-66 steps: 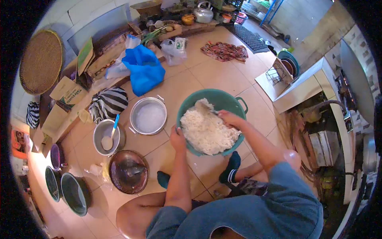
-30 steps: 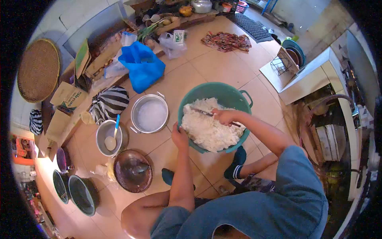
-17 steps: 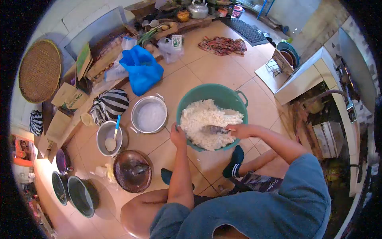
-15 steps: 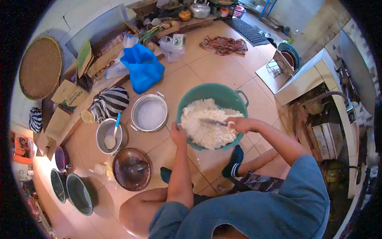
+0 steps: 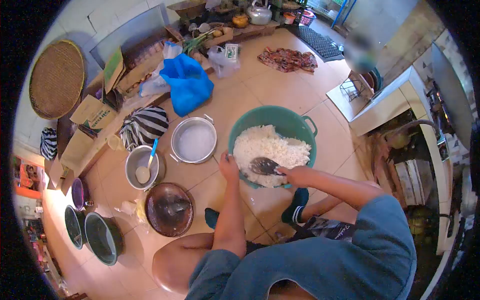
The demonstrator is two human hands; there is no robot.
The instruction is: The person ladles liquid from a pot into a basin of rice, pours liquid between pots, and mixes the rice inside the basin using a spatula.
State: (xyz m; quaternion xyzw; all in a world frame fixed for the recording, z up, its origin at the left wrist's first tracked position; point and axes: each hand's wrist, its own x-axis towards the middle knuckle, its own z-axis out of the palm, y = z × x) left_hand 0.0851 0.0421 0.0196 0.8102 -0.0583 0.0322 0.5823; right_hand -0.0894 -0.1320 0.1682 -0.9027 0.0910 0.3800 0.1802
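A green basin stands on the tiled floor in front of me, with a heap of white rice in it. My right hand is closed round the handle of a dark spatula, whose broad blade lies on the rice near the basin's front. With its fingers closed on the rim, my left hand grips the basin's left side. Just left of the basin sits a metal pot with whitish contents. A smaller metal pot farther left holds a ladle with a blue handle.
A brown round mortar lies at the lower left, near dark tubs. Behind the pots are a striped bundle and a blue bag. A patterned cloth lies beyond the basin. Tiled shelving stands at the right.
The spatula has moved through the rice, from the back of the heap towards the basin's front, my right hand moving with it. My left hand has stayed on the rim.
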